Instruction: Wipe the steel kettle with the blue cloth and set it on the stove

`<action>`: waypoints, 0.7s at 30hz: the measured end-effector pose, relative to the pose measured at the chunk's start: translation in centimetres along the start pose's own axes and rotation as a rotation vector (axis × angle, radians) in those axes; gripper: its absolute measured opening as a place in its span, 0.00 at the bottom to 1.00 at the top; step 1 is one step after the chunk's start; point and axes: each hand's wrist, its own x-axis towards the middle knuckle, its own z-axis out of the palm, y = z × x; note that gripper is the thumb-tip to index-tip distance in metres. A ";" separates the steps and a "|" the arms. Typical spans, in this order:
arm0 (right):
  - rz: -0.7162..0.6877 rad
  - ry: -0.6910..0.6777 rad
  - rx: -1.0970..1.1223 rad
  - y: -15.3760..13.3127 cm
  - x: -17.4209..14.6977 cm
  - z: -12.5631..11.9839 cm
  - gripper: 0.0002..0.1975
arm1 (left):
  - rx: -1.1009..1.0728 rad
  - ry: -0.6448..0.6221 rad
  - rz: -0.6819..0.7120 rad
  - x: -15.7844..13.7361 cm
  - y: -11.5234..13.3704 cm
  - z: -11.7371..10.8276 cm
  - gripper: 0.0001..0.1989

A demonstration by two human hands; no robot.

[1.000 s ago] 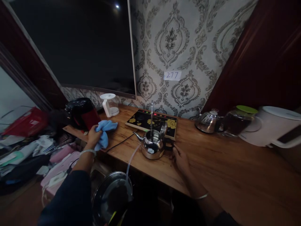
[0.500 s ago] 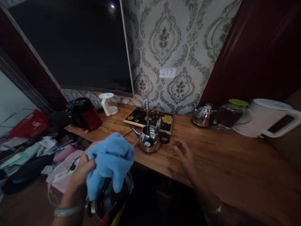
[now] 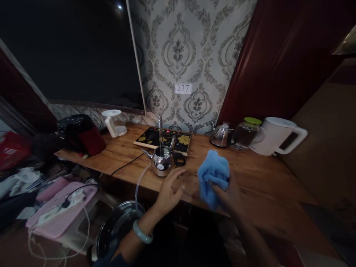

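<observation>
A blue cloth is bunched up in my right hand, above the front part of the wooden tabletop. My left hand holds nothing; its fingers are apart, just in front of a shiny steel kettle. The kettle stands upright with its lid raised, its spout to the left and its black handle to the right. Behind it lies a black electric tea stove with yellow flowers and a red light. A thin metal tap rises from the stove over the kettle.
A second steel kettle, a glass jug with a green lid and a white electric kettle stand at the back right. A clear hose drops into a dark pot below the table. A power strip lies on a pink stool.
The blue cloth has passed from my left hand to my right hand and moved to the right. My left hand has come to the kettle's front. The view has shifted right.
</observation>
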 end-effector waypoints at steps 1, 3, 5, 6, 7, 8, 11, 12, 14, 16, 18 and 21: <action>-0.087 -0.038 -0.117 0.5 0.7 0.0 0.40 | 0.052 0.068 -0.023 -0.2 -1.1 -0.3 0.16; -0.208 -0.141 -0.382 1.8 1.7 1.0 0.38 | 0.129 0.167 -0.084 -0.6 -3.2 -0.9 0.11; -0.240 -0.260 -0.637 3.4 1.8 2.7 0.34 | 0.168 0.254 -0.125 -0.9 -5.1 -1.6 0.12; -0.236 -0.323 -0.749 4.1 1.7 3.6 0.33 | 0.181 0.311 -0.134 -1.1 -5.9 -1.9 0.13; -0.231 -0.369 -0.846 4.8 1.5 4.4 0.31 | 0.195 0.378 -0.136 -1.1 -6.7 -2.2 0.13; -0.231 -0.405 -0.922 5.3 1.3 5.0 0.31 | 0.209 0.454 -0.136 -1.2 -7.3 -2.5 0.13; -0.262 -0.438 -1.034 6.4 1.4 5.2 0.29 | 0.246 0.673 -0.134 -1.2 -9.0 -3.2 0.13; -0.270 -0.437 -1.046 6.7 1.7 4.9 0.28 | 0.254 0.728 -0.135 -1.3 -9.6 -3.2 0.14; -0.258 -0.413 -1.072 7.4 2.8 4.1 0.27 | 0.273 0.798 -0.132 -1.3 -10.5 -3.1 0.17; -0.219 -0.365 -1.097 8.1 4.3 3.4 0.27 | 0.302 0.830 -0.110 -1.2 -11.3 -2.7 0.19; -0.171 -0.318 -1.116 8.6 5.8 3.2 0.27 | 0.305 0.841 -0.084 -1.1 -11.8 -2.2 0.22; -0.083 -0.269 -1.117 8.8 7.8 4.0 0.28 | 0.237 0.827 -0.094 -0.6 -12.4 -1.7 0.25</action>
